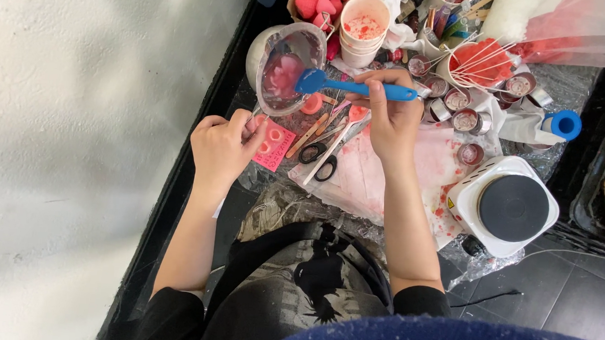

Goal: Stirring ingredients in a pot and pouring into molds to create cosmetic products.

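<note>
Now, left hand (pixel 222 147): closed on the handle of a tilted metal pot (pixel 292 66) — pink wax inside.
Right hand (pixel 388 115): gripping a blue spatula (pixel 354 88) — blade in the pot.

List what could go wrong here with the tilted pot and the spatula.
1. The left hand tilts the small metal pot of pink liquid over the pink mould; the pour may miss and spill on the plastic sheet.
2. The blue spatula in the right hand might flick drops onto the scissors.
3. The pot may be hot, so the grip could slip.
</note>
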